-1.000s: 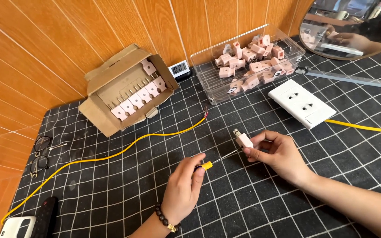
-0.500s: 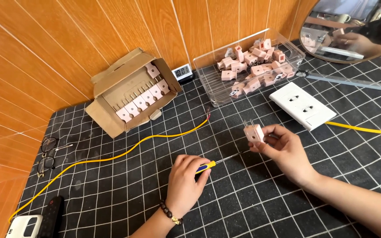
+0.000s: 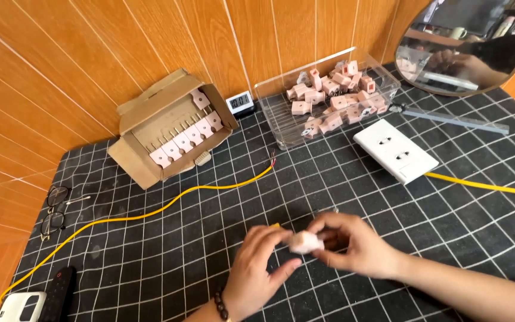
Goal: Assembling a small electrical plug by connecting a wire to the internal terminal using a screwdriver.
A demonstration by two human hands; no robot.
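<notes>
Between both hands, low over the counter [image 3: 460, 203], a small pale pink plug piece [image 3: 305, 242] sits pinched by left hand [image 3: 257, 268] and right hand [image 3: 353, 244]; best kept steady, fingertips close, yellow wire [image 3: 168, 209] just behind the grip left slack.

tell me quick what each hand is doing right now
Left hand: fingers curled, touching the small pale pink plastic block; anything else in it cannot be told.
Right hand: closed on the same block.
</notes>
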